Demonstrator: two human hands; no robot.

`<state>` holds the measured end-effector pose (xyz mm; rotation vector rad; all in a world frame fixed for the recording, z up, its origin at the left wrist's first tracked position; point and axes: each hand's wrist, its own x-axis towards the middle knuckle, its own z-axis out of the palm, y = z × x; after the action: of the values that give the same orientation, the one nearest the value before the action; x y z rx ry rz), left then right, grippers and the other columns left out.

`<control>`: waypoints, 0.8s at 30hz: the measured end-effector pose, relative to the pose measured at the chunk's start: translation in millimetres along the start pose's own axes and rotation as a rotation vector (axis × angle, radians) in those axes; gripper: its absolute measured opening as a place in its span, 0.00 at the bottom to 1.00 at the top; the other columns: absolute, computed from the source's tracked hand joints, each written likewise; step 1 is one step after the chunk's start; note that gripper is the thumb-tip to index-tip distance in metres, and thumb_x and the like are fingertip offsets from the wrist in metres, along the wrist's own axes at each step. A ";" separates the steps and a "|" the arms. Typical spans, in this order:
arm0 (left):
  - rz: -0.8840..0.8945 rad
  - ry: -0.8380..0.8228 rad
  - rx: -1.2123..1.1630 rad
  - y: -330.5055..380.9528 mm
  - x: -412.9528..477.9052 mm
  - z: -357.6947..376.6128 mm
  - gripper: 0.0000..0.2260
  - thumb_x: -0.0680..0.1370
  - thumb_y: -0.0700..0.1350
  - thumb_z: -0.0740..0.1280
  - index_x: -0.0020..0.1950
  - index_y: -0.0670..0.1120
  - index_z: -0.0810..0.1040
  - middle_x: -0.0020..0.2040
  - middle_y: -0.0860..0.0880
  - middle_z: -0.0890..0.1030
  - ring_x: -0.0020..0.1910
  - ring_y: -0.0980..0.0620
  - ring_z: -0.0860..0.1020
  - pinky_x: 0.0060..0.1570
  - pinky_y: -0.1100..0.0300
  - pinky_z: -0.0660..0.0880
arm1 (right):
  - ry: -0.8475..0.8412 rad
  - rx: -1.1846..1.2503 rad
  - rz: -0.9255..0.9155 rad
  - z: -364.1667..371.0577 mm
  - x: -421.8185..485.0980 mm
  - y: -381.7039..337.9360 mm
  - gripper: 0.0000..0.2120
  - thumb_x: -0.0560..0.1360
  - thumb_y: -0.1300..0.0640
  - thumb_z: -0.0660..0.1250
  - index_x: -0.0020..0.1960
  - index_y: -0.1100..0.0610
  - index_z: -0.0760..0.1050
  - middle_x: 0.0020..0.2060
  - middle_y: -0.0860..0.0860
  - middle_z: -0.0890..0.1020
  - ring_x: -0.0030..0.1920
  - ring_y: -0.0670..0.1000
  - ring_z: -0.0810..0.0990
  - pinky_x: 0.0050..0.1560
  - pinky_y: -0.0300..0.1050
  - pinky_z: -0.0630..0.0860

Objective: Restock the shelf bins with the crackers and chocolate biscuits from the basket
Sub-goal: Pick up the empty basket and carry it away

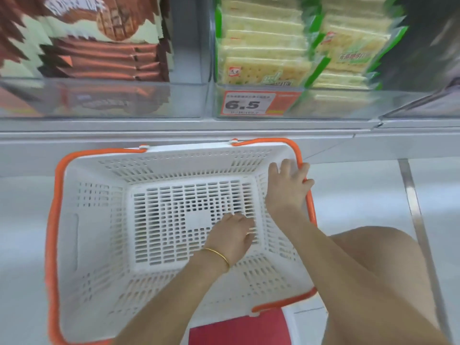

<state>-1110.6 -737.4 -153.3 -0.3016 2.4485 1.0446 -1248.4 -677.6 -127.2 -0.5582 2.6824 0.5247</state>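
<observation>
Grips orange basket handle (298, 155) with right hand (286, 188). Rests left hand (231, 235), fingers loose, on basket floor (174, 220). Far price tag (250, 103): "6.5".

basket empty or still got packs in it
Empty. The white basket shows only its bare slotted floor, with no packs inside. The left hand reaches down to that floor; the right hand grips its rim.
</observation>
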 end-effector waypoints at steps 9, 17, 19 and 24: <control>-0.272 -0.124 -0.283 64.8 -14.4 19.1 0.20 0.81 0.54 0.55 0.71 0.49 0.66 0.63 0.45 0.77 0.62 0.45 0.73 0.61 0.49 0.71 | -0.161 0.336 -0.016 -33.2 3.2 18.1 0.22 0.73 0.69 0.59 0.66 0.56 0.66 0.62 0.55 0.69 0.63 0.61 0.63 0.58 0.57 0.70; -0.656 0.019 -0.268 137.6 10.4 31.5 0.15 0.80 0.49 0.55 0.62 0.44 0.72 0.57 0.45 0.77 0.57 0.45 0.76 0.51 0.53 0.72 | -0.277 0.202 -0.336 -24.9 -39.8 20.4 0.25 0.73 0.68 0.58 0.68 0.52 0.63 0.59 0.56 0.69 0.61 0.61 0.62 0.52 0.52 0.71; -0.726 0.041 -0.193 140.6 8.1 38.5 0.15 0.80 0.47 0.56 0.65 0.45 0.70 0.58 0.46 0.75 0.57 0.46 0.76 0.49 0.54 0.72 | -0.283 0.204 -0.425 -24.7 -50.1 26.1 0.27 0.74 0.69 0.57 0.69 0.51 0.63 0.59 0.56 0.69 0.60 0.60 0.63 0.54 0.52 0.73; -0.794 0.089 -0.144 138.8 -13.0 58.4 0.21 0.79 0.37 0.57 0.72 0.44 0.60 0.55 0.45 0.70 0.58 0.46 0.73 0.52 0.56 0.70 | -0.316 0.262 -0.555 -21.9 -73.6 39.4 0.29 0.73 0.70 0.57 0.71 0.52 0.61 0.64 0.55 0.67 0.60 0.60 0.65 0.54 0.51 0.73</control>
<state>-1131.5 -599.2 -95.6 -1.2591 2.0018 0.8389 -1207.9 -630.4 -67.3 -0.9970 2.1226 0.0904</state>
